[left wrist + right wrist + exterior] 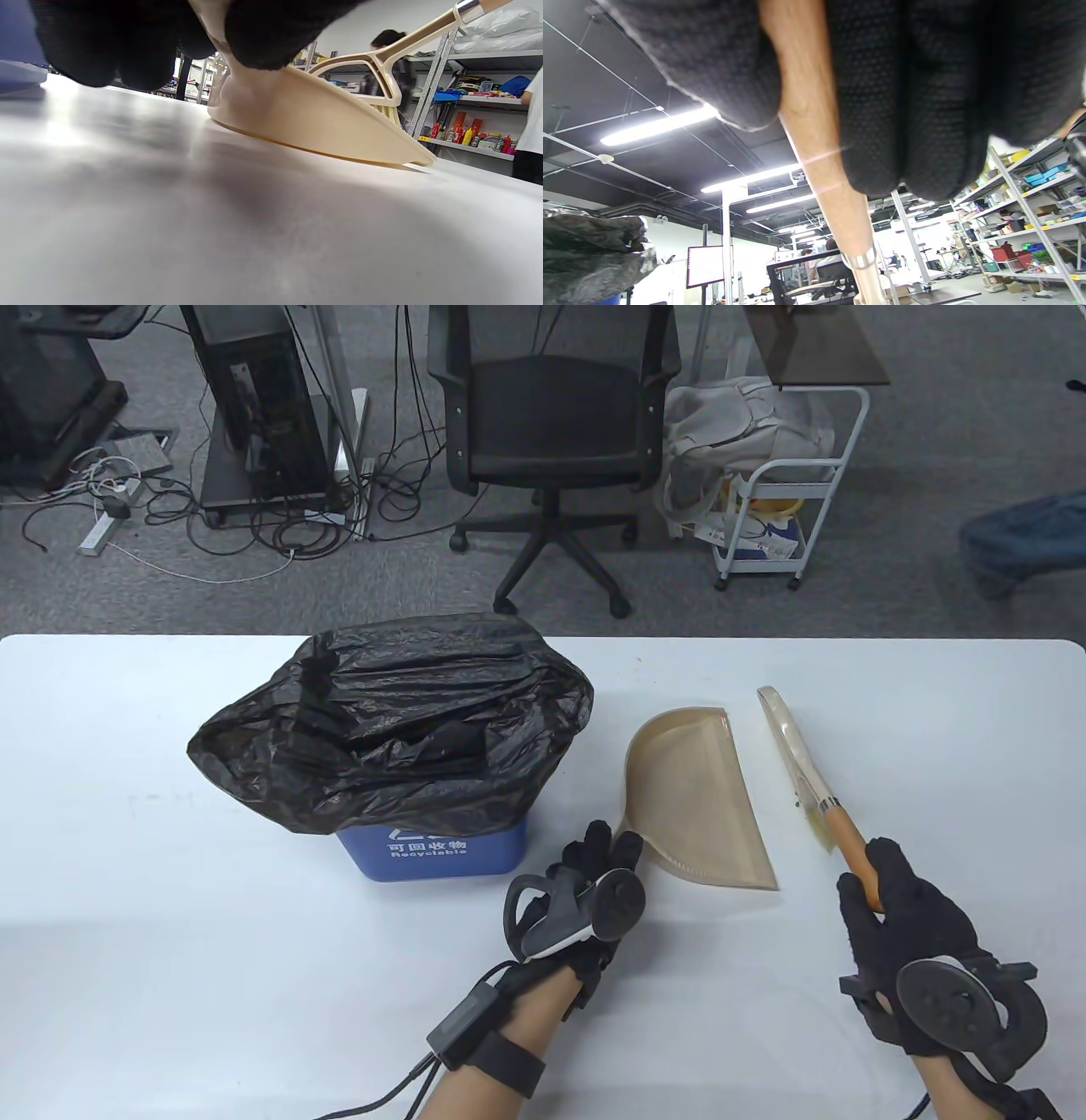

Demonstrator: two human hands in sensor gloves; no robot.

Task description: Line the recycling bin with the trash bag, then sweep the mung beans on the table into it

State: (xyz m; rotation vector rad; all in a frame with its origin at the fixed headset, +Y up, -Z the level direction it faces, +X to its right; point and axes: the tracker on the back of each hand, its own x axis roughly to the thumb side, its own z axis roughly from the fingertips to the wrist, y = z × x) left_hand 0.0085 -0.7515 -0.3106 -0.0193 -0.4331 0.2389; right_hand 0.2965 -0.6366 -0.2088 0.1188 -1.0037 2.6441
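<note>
Dustpan and brush in hand beside the lined bin.
Your left hand (594, 874) pinches the dustpan (700, 797) handle; your right hand (904, 920) grips the brush (810, 768); the trash bag (399, 729) lines the recycling bin (433, 853).

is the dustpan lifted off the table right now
No, the dustpan rests flat on the white table, its front lip touching the surface, while the left hand grips its handle end.

One bin (441, 855) (one black bag (390, 721) over it), one dustpan (696, 797), one brush (806, 768), two hands.
</note>
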